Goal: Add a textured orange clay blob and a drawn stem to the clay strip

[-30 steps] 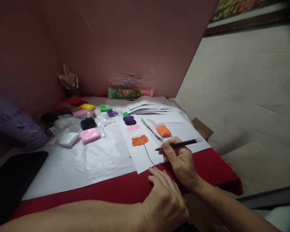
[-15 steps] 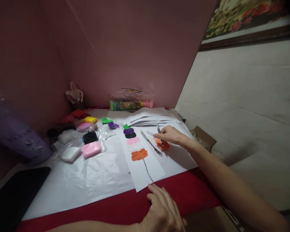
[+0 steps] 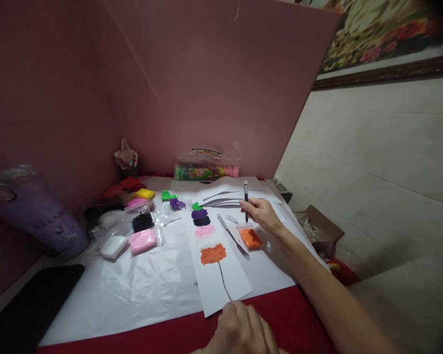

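My right hand [image 3: 264,212] grips a black pen [image 3: 246,201] nearly upright, its tip pointing down just above an orange clay block [image 3: 250,238] in a clear bag. Beside that block lies a metal fork [image 3: 233,237], and a small whitish translucent piece [image 3: 231,219] sits near it. A white paper strip [image 3: 210,290] bears textured patches in green, purple, black, pink, white and orange, with a dark wavy line below the orange patch [image 3: 213,253]. My left hand [image 3: 239,329] is at the strip's near end, bent downward, with its fingertips hidden.
Bagged clay in pink [image 3: 143,241], white [image 3: 114,247] and other colours lies left. A purple tumbler [image 3: 40,216] and a dark flat object [image 3: 40,300] stand and lie farther left. White sheets [image 3: 225,196] and a colourful clay pack [image 3: 206,171] are behind; a cardboard box [image 3: 323,228] is at right.
My right hand has lifted the pen up and off the orange block, uncovering it. The left hand's fingers were extended towards the strip and now look more bent. The view has tilted slightly.
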A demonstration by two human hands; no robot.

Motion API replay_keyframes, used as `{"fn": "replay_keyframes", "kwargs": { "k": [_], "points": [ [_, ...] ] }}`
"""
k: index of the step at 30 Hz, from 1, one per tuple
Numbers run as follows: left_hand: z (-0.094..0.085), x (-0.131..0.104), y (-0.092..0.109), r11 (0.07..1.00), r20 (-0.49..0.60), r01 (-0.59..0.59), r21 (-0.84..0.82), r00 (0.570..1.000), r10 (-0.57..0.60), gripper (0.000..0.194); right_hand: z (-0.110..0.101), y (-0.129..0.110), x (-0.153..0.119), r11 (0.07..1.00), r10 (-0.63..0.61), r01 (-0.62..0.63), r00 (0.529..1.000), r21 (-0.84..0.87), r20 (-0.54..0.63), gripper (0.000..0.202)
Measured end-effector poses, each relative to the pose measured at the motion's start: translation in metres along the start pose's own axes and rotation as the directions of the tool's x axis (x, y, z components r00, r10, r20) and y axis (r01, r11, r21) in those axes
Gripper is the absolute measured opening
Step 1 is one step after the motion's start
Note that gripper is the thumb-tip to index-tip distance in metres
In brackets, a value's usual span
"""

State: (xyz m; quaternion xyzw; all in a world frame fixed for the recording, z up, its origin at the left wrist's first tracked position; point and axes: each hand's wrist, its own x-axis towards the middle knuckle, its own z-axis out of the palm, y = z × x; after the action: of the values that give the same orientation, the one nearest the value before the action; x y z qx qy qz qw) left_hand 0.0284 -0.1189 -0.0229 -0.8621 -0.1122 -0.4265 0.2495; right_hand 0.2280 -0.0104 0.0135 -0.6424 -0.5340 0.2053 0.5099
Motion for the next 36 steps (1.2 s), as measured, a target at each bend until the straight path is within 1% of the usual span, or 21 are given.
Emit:
{"fn": "replay_keyframes", "kwargs": {
  "k": [1, 2, 3, 4, 5, 6, 7, 8, 9, 11, 14, 17, 20, 22, 24, 26, 29, 31, 34, 35, 36],
  "points": [
    [-0.003, 0.010, -0.009, 1.000, 0.005, -0.015, -0.027, 1.000, 0.015, 0.051, 0.001, 0.002, -0.003, 1.000, -0.007, 0.009, 0.998, 0.030, -0.055, 0.043],
    [-0.005, 0.020, -0.019, 0.998, 0.076, 0.024, -0.065, 0.997, -0.019, 0.045, 0.003, 0.004, -0.006, 0.999, -0.007, 0.013, 0.993, 0.053, -0.121, 0.043],
    [-0.006, 0.030, -0.030, 0.991, 0.209, 0.086, -0.103, 0.976, -0.063, 0.038, 0.004, 0.007, -0.009, 0.996, -0.001, 0.021, 0.976, 0.089, -0.217, 0.042],
    [-0.003, 0.039, -0.043, 0.984, 0.349, 0.146, -0.101, 0.932, -0.102, 0.032, 0.006, 0.010, -0.013, 0.994, 0.003, 0.028, 0.958, 0.105, -0.287, 0.041],
    [0.002, 0.048, -0.057, 0.978, 0.479, 0.193, -0.075, 0.867, -0.134, 0.027, 0.008, 0.012, -0.016, 0.993, 0.010, 0.031, 0.940, 0.113, -0.342, 0.041],
    [0.010, 0.056, -0.071, 0.971, 0.606, 0.234, -0.047, 0.780, -0.159, 0.021, 0.010, 0.014, -0.019, 0.992, 0.017, 0.031, 0.926, 0.121, -0.378, 0.040],
    [0.020, 0.063, -0.085, 0.961, 0.691, 0.276, -0.008, 0.697, -0.194, 0.017, 0.012, 0.016, -0.021, 0.992, 0.022, 0.032, 0.915, 0.125, -0.403, 0.040],
    [0.032, 0.067, -0.098, 0.954, 0.732, 0.299, 0.027, 0.644, -0.222, 0.015, 0.014, 0.016, -0.023, 0.991, 0.021, 0.036, 0.907, 0.128, -0.420, 0.040],
    [0.046, 0.071, -0.111, 0.948, 0.730, 0.313, 0.050, 0.637, -0.249, 0.018, 0.015, 0.016, -0.024, 0.991, 0.016, 0.043, 0.903, 0.128, -0.430, 0.039],
    [0.072, 0.072, -0.129, 0.946, 0.733, 0.323, 0.025, 0.638, -0.237, 0.023, 0.017, 0.015, -0.026, 0.989, 0.003, 0.064, 0.897, 0.136, -0.441, 0.037],
    [0.102, 0.066, -0.140, 0.932, 0.743, 0.356, -0.070, 0.642, -0.189, 0.022, 0.018, 0.013, -0.028, 0.983, -0.010, 0.092, 0.894, 0.161, -0.449, 0.033],
    [0.119, 0.060, -0.138, 0.921, 0.739, 0.379, -0.086, 0.644, -0.196, 0.020, 0.017, 0.011, -0.029, 0.984, -0.067, 0.135, 0.884, 0.116, -0.462, 0.032],
    [0.127, 0.059, -0.137, 0.908, 0.732, 0.403, -0.115, 0.652, -0.197, 0.020, 0.016, 0.011, -0.028, 0.983, -0.119, 0.171, 0.875, 0.071, -0.469, 0.032],
    [0.130, 0.059, -0.139, 0.897, 0.726, 0.419, -0.142, 0.660, -0.194, 0.017, 0.016, 0.012, -0.028, 0.982, -0.106, 0.166, 0.878, 0.089, -0.467, 0.033],
    [0.130, 0.059, -0.142, 0.879, 0.717, 0.447, -0.164, 0.666, -0.205, 0.015, 0.016, 0.012, -0.028, 0.982, -0.066, 0.139, 0.889, 0.131, -0.453, 0.034],
    [0.125, 0.057, -0.145, 0.852, 0.710, 0.493, -0.177, 0.663, -0.236, 0.016, 0.017, 0.013, -0.029, 0.977, -0.015, 0.108, 0.897, 0.185, -0.442, 0.034],
    [0.111, 0.048, -0.146, 0.797, 0.710, 0.570, -0.198, 0.644, -0.284, 0.019, 0.019, 0.013, -0.030, 0.958, 0.035, 0.096, 0.895, 0.269, -0.444, 0.034],
    [0.101, 0.041, -0.143, 0.708, 0.708, 0.650, -0.276, 0.636, -0.308, 0.018, 0.021, 0.012, -0.031, 0.935, 0.051, 0.109, 0.900, 0.337, -0.432, 0.034],
    [0.090, 0.032, -0.137, 0.466, 0.687, 0.759, -0.455, 0.632, -0.359, 0.014, 0.024, 0.008, -0.034, 0.883, 0.064, 0.136, 0.913, 0.450, -0.403, 0.032],
    [0.088, 0.031, -0.134, 0.391, 0.683, 0.779, -0.490, 0.622, -0.383, 0.014, 0.025, 0.006, -0.035, 0.867, 0.065, 0.145, 0.916, 0.476, -0.396, 0.032],
    [0.087, 0.029, -0.132, 0.341, 0.681, 0.793, -0.505, 0.609, -0.406, 0.014, 0.025, 0.004, -0.037, 0.856, 0.062, 0.152, 0.918, 0.494, -0.391, 0.031]
  ]
}}
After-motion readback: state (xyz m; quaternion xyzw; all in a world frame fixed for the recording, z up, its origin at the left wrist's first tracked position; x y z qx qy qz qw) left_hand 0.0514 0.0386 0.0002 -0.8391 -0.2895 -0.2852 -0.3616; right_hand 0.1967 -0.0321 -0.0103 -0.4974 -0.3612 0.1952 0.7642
